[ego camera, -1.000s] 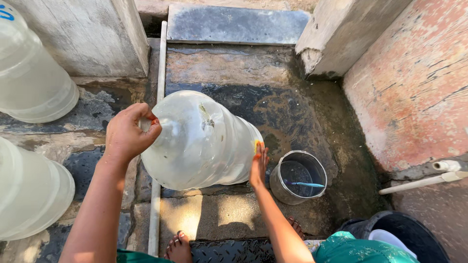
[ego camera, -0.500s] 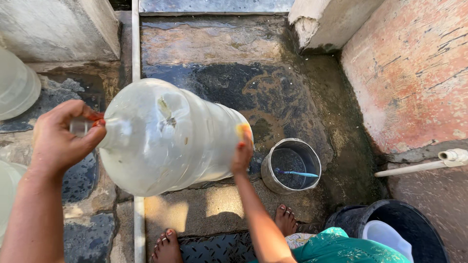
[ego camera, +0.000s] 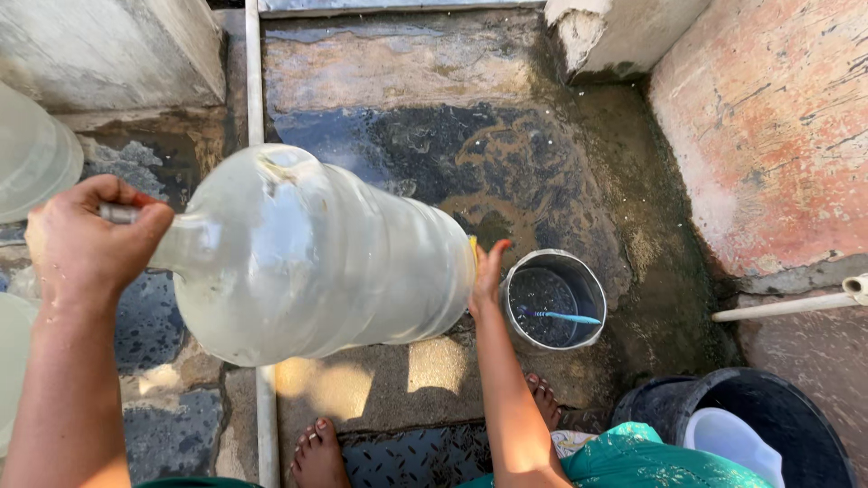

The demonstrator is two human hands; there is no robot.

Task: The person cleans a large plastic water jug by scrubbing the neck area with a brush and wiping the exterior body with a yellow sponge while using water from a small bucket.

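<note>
I hold a big translucent water jug [ego camera: 316, 258] sideways in front of me, above the wet stone floor. My left hand [ego camera: 90, 239] is closed around its neck at the left. My right hand [ego camera: 486, 271] presses flat against the jug's base at the right, with something yellow pinched between palm and base. Just right of that hand a small metal bucket [ego camera: 553, 298] stands on the floor with water and a blue toothbrush [ego camera: 561, 316] in it. My bare feet [ego camera: 318, 452] show below the jug.
Another translucent jug [ego camera: 36, 154] lies at the far left, and part of a third shows at the left edge. A black bucket [ego camera: 768, 425] holding a white container sits at the bottom right. A white pipe [ego camera: 787, 307] juts from the brick wall; a thin white pipe [ego camera: 256, 90] runs along the floor.
The jug has shifted left and closer to the camera, filling more of the view. Both hands keep the same grip. The view has tilted down toward the floor.
</note>
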